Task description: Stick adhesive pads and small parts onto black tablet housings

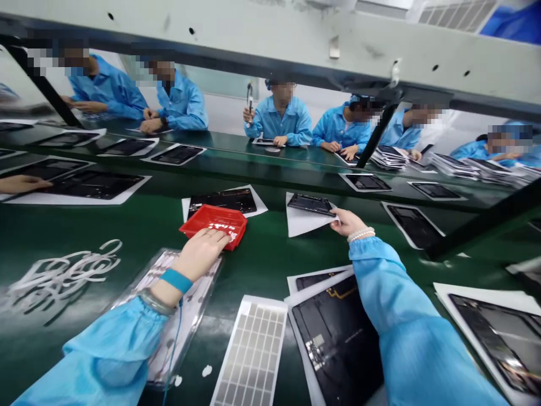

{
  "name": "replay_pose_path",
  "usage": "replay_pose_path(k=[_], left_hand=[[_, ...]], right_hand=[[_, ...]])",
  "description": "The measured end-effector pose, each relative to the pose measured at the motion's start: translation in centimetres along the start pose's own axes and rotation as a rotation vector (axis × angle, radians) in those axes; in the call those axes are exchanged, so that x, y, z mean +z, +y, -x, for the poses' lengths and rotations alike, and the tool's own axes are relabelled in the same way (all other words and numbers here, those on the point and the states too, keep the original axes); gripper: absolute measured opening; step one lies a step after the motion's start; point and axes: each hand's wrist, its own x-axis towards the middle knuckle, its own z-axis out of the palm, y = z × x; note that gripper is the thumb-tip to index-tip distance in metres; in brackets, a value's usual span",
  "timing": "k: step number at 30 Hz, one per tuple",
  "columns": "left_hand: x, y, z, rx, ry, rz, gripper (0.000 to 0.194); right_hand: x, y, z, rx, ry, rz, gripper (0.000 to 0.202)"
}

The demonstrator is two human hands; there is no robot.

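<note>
My left hand [203, 252], with a blue wrist strap, lies over the near edge of a red tray [207, 220] that has small white bits in it. Its fingertips are hidden inside the tray, so its grip cannot be seen. My right hand [346, 222] pinches the right corner of a black tablet-like panel [310, 204] and its white sheet [302, 223]; the panel is slightly tilted. Below my right arm, a larger black panel [333, 338] rests on white paper. A sheet of grey rectangular stickers [253, 349] lies between my forearms.
Curled white strips [71, 273] lie at left, beside a clear bag [203, 304] under my left wrist. More black panels [416, 225] lie on white sheets. A dark post [486, 217] slants at right; a metal beam [270, 42] crosses above. People in blue sit opposite.
</note>
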Motion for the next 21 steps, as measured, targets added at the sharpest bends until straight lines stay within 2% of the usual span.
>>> replay_pose_path(k=[3, 5, 6, 8, 11, 14, 16, 18, 21], left_hand=[[-1.1, 1.5, -0.1, -0.002, 0.064, 0.020, 0.041], [-2.5, 3.4, 0.5, 0.009, 0.119, 0.077, 0.042], [-3.3, 4.5, 1.0, 0.020, 0.138, 0.121, 0.040], [-4.7, 6.8, 2.3, 0.057, 0.133, 0.229, 0.034], [-5.5, 9.3, 4.1, 0.055, 0.082, 0.371, 0.035], [-4.8, 10.3, 5.2, -0.024, -0.043, 0.489, 0.047], [-4.1, 10.5, 5.7, -0.083, -0.127, 0.555, 0.055], [-3.7, 10.6, 6.1, -0.122, -0.176, 0.612, 0.059], [-3.3, 11.0, 6.6, -0.155, -0.189, 0.687, 0.059]], right_hand=[[-4.4, -0.1, 5.7, 0.068, 0.030, -0.050, 0.021], [-7.0, 1.1, 11.5, 0.071, 0.070, -0.078, 0.011], [-7.9, 2.0, 14.7, 0.069, 0.080, -0.092, 0.013], [-8.6, 4.5, 20.7, 0.090, 0.107, -0.163, 0.017], [-7.2, 8.7, 27.5, 0.196, 0.111, -0.292, 0.035], [-4.5, 12.0, 30.9, 0.270, 0.135, -0.426, 0.044], [-3.5, 13.2, 31.9, 0.314, 0.074, -0.419, 0.048], [-4.0, 13.9, 32.2, 0.391, -0.037, -0.299, 0.049], [-7.3, 13.8, 31.8, 0.431, -0.170, 0.089, 0.052]])
